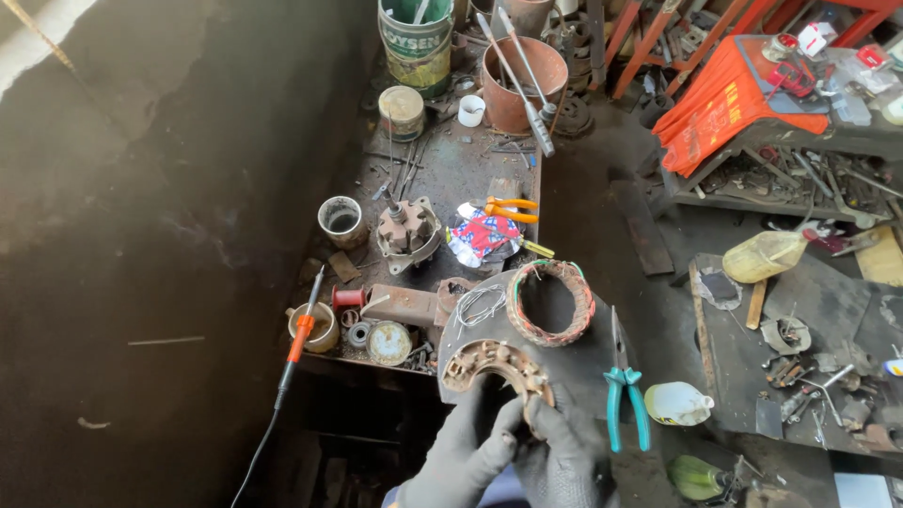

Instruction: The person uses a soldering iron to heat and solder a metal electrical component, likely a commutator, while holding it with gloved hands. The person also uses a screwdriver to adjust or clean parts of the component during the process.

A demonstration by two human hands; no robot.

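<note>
Both of my hands wear dark grey gloves near the bottom middle of the view. My left hand (467, 452) and my right hand (562, 450) together grip a rusty crescent-shaped metal part (489, 362) studded with small components, holding it by its right end. Just beyond it lies a ring of copper windings (551, 302) bound with green and red thread, resting on a dark metal plate (593, 362). Thin loose wire (480, 306) curls beside the ring. Teal-handled pliers (624, 395) lie to the right of my right hand.
A soldering iron with an orange grip (299, 339) leans in a small cup. The cluttered bench (451, 174) holds orange-handled pliers (511, 210), an alternator housing (407, 232), a red spool (346, 298), tins and a rusty bucket (522, 83). Plastic bottles (677, 403) and scrap lie at the right.
</note>
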